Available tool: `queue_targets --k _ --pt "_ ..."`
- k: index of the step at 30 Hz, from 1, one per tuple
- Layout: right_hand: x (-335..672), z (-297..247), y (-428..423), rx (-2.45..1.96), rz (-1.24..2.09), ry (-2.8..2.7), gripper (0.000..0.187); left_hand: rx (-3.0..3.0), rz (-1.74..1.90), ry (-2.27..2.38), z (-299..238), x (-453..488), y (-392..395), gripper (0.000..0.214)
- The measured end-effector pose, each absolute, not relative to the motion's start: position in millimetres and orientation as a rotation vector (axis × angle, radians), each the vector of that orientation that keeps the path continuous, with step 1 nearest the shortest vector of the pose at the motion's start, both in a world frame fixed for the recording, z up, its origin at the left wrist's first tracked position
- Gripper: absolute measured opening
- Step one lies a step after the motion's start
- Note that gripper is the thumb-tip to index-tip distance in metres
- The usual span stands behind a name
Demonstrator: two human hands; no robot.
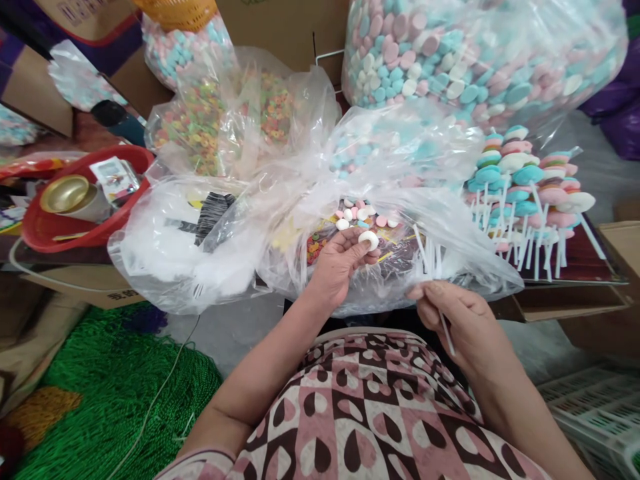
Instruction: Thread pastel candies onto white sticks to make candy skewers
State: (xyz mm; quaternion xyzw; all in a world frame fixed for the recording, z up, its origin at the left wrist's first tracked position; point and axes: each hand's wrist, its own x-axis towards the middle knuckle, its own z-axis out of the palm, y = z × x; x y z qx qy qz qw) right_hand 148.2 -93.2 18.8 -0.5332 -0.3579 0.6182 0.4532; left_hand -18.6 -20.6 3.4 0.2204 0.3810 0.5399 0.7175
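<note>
My left hand [339,261] is raised palm up over an open clear plastic bag [300,220] and pinches a white round candy disc [369,239] between thumb and fingertips. My right hand [453,319] is lower right, fingers closed around a thin white plastic stick [447,333] that points down toward my lap. More loose pink, white and blue discs [357,213] lie inside the bag just beyond the left hand. A bundle of loose white sticks [430,257] lies under the plastic between both hands.
Finished stacks of discs on sticks [530,193] lie at the right on a dark tray. A huge bag of pastel discs [475,53] stands behind. A red basin [75,213] with a gold lid sits left; green netting [110,387] lies lower left.
</note>
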Motion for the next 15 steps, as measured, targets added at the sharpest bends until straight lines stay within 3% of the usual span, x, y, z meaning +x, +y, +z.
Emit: queue_targets --k 7,15 --pt "149 37 -82 -1.046 1.434 -0.729 0.013 0.472 1.127 0.821 5 -10 -30 0.039" --pt "150 34 -84 -1.004 1.342 -0.668 0.009 0.489 1.087 0.787 8 -7 -36 0.038"
